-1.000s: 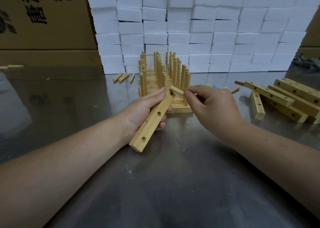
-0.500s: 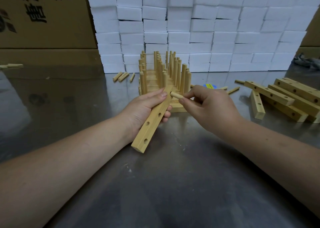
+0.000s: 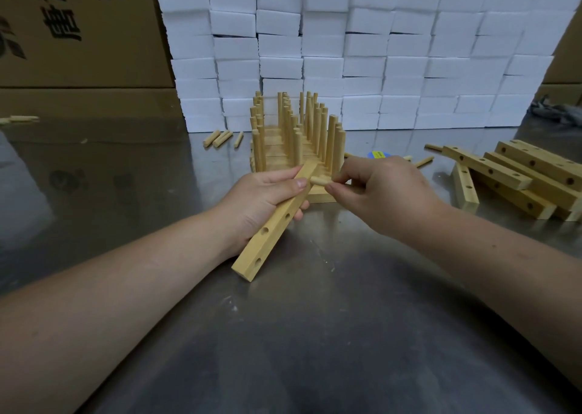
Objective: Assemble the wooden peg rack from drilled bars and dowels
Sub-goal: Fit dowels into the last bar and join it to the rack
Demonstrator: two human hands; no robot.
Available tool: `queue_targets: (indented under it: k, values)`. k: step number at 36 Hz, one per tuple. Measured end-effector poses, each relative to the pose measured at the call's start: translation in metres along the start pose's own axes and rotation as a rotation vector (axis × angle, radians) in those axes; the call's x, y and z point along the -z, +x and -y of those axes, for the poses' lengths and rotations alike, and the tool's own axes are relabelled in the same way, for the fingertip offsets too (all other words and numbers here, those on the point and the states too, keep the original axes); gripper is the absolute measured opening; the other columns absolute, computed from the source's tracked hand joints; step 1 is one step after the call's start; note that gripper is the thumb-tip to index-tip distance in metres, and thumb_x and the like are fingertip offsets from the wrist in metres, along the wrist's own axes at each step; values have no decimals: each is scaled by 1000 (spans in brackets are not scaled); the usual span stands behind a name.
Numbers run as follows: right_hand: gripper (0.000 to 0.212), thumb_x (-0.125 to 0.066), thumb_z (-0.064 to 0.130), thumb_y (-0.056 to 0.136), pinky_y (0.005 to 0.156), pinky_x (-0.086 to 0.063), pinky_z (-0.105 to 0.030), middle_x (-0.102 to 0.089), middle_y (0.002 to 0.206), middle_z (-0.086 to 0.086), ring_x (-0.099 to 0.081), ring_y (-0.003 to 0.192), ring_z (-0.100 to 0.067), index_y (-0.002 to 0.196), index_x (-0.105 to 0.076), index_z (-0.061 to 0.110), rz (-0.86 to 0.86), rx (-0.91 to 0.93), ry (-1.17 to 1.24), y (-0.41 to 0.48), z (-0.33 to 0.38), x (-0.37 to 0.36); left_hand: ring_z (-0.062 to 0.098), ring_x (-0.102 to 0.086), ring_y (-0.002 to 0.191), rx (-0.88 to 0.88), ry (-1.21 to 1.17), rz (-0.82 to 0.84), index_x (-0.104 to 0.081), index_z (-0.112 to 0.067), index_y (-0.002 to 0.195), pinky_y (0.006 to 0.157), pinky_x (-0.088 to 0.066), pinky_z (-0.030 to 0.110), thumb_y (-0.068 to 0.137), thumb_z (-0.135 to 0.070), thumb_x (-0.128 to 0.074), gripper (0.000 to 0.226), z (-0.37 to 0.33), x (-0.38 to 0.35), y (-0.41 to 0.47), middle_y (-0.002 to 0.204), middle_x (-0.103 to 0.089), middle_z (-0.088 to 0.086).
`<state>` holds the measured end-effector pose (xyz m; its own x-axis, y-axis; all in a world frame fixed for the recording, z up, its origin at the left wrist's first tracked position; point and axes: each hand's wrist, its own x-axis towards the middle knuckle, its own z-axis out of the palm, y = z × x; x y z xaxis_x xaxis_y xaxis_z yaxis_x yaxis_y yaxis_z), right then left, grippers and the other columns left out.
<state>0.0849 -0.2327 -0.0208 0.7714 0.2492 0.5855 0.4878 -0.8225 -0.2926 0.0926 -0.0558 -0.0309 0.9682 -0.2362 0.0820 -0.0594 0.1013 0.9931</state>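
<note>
Since the earlier frame the dowel has dropped and levelled. It was angled above the far end of the bar and now lies nearly flat, with its left tip brought up to the bar's drilled face. The drilled bar has barely shifted.

The bar sits near the middle of the bench. Its near end is low over the surface, though I cannot tell whether it touches. Its long axis runs from that end away toward the far edge, leaning slightly right. Three open holes show along the upward-facing side.

The left hand grips the bar's far half, fingers wrapped beneath and thumb pressed on top beside the dowel tip. The right hand pinches the dowel's right end between thumb and fingertips.

The deciding relation is that the dowel lies crosswise to the bar, pointing left from the right hand. The target hole is therefore directly left of that hand, which is the nearer one. The thumb hides the hole, so whether the tip has entered cannot be told. Judged from this, the step is seating the dowel, and it calls for a straight push along the dowel's axis.

Just beyond the hands stands a stack of finished racks. Undrilled-out spare bars lie piled near the right edge. Loose dowels lie toward the far edge, before a wall of white blocks.
</note>
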Motion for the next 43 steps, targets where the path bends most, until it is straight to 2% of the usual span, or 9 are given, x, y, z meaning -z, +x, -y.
queue_targets:
  k: [7,16,21,24,27,29,33,37,43]
  values:
    - [22,-58,36,85,51,-28,-16,-52,55,2,-41,52,-15,82,-66,15,-2,47,-47,-1,1,0,9,-58,49,-8,25,5,-66,-26,91,55,-51,17,85,-13,-61,15,-1,0,-3,59,-67,4]
    - [21,-58,36,89,49,-28,-18,-46,53,10,-40,50,-4,88,-66,17,58,1,23,-2,-1,-6,4,-59,48,-14,74,-13,-66,-25,93,50,-49,14,86,-11,-61,16,-2,-1,-7,56,-67,0]
    - [22,-56,31,91,50,-31,-7,-43,51,14,-47,55,9,98,-72,19,106,-23,93,-3,1,-7,6,-58,47,-4,70,-19,-66,-23,94,49,-49,15,85,-9,-61,17,-2,0,-7,56,-66,2]
    - [24,-53,30,93,48,-31,-8,-47,45,13,-46,54,12,102,-72,19,139,-77,157,-4,1,-8,6,-59,49,-10,91,-19,-65,-23,97,50,-49,15,85,-10,-61,18,-2,1,-6,57,-67,1]
    - [25,-52,28,94,45,-31,-8,-48,42,20,-44,46,10,99,-72,14,160,-153,278,-4,2,-11,6,-59,49,-19,102,-20,-65,-22,98,50,-49,14,85,-10,-61,18,-1,1,-6,57,-67,1]
    - [24,-52,30,94,40,-30,-11,-44,44,9,-41,40,3,91,-72,17,162,-218,375,-4,2,-12,6,-59,50,-26,102,-24,-65,-20,101,51,-49,14,84,-10,-62,19,-1,1,-5,57,-67,0]
    - [26,-54,31,93,34,-27,-14,-41,44,7,-31,32,-4,70,-65,29,172,-355,535,-4,3,-14,6,-59,49,-33,112,-13,-65,-21,99,51,-49,14,84,-11,-62,18,1,3,-2,56,-66,1]
    - [29,-52,27,94,42,-18,-24,-31,36,9,-21,35,-8,72,-67,15,222,-496,782,-2,4,-17,7,-59,51,-27,101,4,-65,-24,99,52,-50,16,84,-12,-62,20,2,5,-1,58,-67,1]
    - [29,-51,29,95,42,-19,-23,-32,35,10,-22,36,-8,77,-66,12,232,-546,823,1,6,-14,14,-58,53,78,-92,108,-64,-22,103,54,-48,23,79,-14,-60,26,0,10,4,62,-63,6]
